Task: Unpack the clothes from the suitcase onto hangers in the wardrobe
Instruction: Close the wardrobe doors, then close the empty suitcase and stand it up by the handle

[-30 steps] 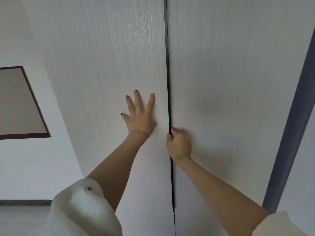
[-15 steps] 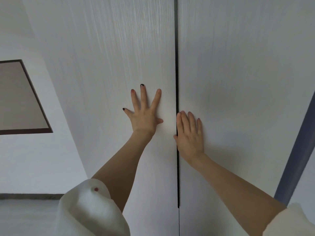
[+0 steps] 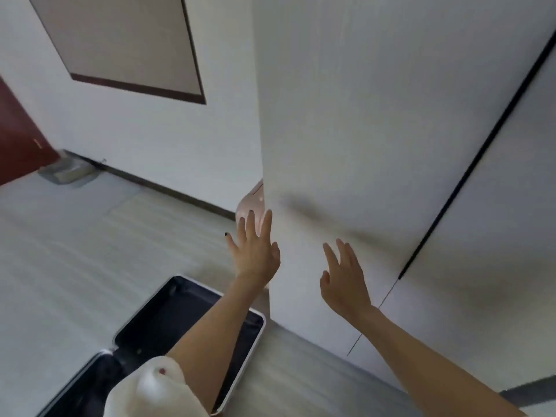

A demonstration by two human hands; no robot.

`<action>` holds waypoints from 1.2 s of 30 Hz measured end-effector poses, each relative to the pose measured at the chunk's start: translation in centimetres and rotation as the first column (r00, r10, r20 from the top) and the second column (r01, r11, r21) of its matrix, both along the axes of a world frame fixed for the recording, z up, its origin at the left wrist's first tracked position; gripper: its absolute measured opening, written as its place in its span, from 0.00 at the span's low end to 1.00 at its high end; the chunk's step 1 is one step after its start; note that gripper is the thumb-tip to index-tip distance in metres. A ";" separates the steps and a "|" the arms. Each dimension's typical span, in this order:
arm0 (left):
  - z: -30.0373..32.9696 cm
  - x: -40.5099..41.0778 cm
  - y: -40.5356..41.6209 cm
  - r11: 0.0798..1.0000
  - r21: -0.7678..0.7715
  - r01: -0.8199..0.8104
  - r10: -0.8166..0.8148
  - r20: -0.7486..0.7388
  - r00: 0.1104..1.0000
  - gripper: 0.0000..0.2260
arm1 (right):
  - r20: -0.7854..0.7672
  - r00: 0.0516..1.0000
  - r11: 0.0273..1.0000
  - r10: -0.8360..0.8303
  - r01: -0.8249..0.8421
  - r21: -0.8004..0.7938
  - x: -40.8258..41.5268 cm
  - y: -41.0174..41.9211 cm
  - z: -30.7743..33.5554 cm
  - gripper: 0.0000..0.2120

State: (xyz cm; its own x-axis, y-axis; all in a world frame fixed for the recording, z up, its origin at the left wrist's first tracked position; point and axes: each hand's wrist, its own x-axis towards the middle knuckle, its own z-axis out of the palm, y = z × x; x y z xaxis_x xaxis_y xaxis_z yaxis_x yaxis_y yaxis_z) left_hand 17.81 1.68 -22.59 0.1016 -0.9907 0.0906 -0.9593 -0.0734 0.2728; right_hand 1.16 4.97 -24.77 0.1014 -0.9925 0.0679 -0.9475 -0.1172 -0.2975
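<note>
While both hands (image 3: 255, 254) (image 3: 343, 278) spread flat at the wardrobe (image 3: 346, 145), doors look shut; the suitcase (image 3: 192, 308) below seems emptied.

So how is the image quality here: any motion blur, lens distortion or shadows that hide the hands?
Head view: motion blur smears the floor and softens the suitcase; wide-angle distortion tilts the wardrobe door and its dark seam; soft daylight, no glare; the left hand and right hand, fingers spread, cast smeared grey shadows on the door, yet both hands stay readable.
</note>
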 end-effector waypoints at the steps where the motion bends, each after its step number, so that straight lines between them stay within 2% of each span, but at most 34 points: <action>1: -1.4 1.8 1.0 0.999 0.035 -0.027 0.028 -0.008 1.000 0.30 | 0.008 0.999 0.998 0.032 -0.033 0.045 1.6 0.2 -1.5 0.26; 5: -8.4 9.7 6.1 0.970 0.193 -0.147 0.160 -0.053 0.986 0.29 | 0.121 0.980 0.931 0.159 -0.190 0.313 9.6 1.8 -7.8 0.25; 8: -14.0 14.6 9.4 0.932 0.298 -0.205 0.250 -0.123 0.960 0.28 | 0.227 0.955 0.857 0.189 -0.273 0.436 14.3 3.3 -12.8 0.24; 14: -27.5 21.5 14.9 0.804 0.535 -0.261 0.473 -0.307 0.826 0.28 | 0.207 0.970 0.699 0.129 -0.237 0.675 21.3 4.2 -26.3 0.24; 15: -30.6 22.3 16.0 0.765 0.583 -0.272 0.523 -0.317 0.791 0.28 | 0.196 0.974 0.654 0.112 -0.221 0.724 22.4 4.6 -29.4 0.23; 18: -36.8 23.8 16.8 0.707 0.635 -0.310 0.637 -0.382 0.669 0.30 | 0.208 0.978 0.601 0.030 -0.183 0.778 23.9 4.1 -35.2 0.24; 20: -42.6 24.4 16.5 0.643 0.687 -0.337 0.737 -0.437 0.516 0.31 | 0.219 0.975 0.576 -0.027 -0.164 0.801 24.8 3.1 -41.3 0.22; 23: -51.1 24.5 15.4 0.531 0.775 -0.342 0.842 -0.440 0.312 0.32 | 0.214 0.964 0.552 -0.156 -0.094 0.828 25.7 1.0 -50.1 0.13; 25: -56.7 24.7 14.2 0.488 0.789 -0.373 0.871 -0.419 0.255 0.33 | 0.187 0.947 0.550 -0.262 -0.013 0.835 26.2 -1.0 -55.9 0.08; 26: -59.3 25.1 13.4 0.463 0.788 -0.406 0.886 -0.403 0.229 0.33 | 0.169 0.922 0.541 -0.349 0.051 0.839 26.4 -2.1 -58.3 0.04; 27: -61.5 25.5 12.5 0.431 0.783 -0.448 0.903 -0.375 0.212 0.33 | 0.154 0.880 0.527 -0.449 0.121 0.841 26.6 -3.2 -60.3 0.06; 30: -69.1 26.8 9.1 0.370 0.728 -0.578 0.929 -0.302 0.214 0.34 | 0.149 0.687 0.475 -0.711 0.314 0.822 27.1 -7.0 -68.2 0.23; 32: -72.1 27.2 7.2 0.322 0.709 -0.627 0.946 -0.273 0.176 0.35 | 0.172 0.595 0.460 -0.785 0.373 0.806 27.5 -9.0 -71.5 0.27; 34: -74.2 27.4 5.2 0.241 0.690 -0.682 0.969 -0.204 0.136 0.37 | 0.196 0.511 0.440 -0.837 0.415 0.796 27.6 -11.0 -74.1 0.26; 36: -75.3 27.5 3.7 0.174 0.674 -0.718 0.985 -0.116 0.129 0.39 | 0.210 0.486 0.454 -0.848 0.464 0.761 27.4 -12.3 -75.6 0.24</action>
State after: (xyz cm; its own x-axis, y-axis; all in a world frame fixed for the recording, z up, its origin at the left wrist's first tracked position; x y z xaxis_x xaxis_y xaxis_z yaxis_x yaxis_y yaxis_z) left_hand 45.30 5.39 -97.87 0.7868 -0.0724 -0.6130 0.1154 -0.9583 0.2614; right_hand 28.57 -7.32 -100.38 -0.4613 -0.5552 -0.6921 -0.2943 0.8316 -0.4710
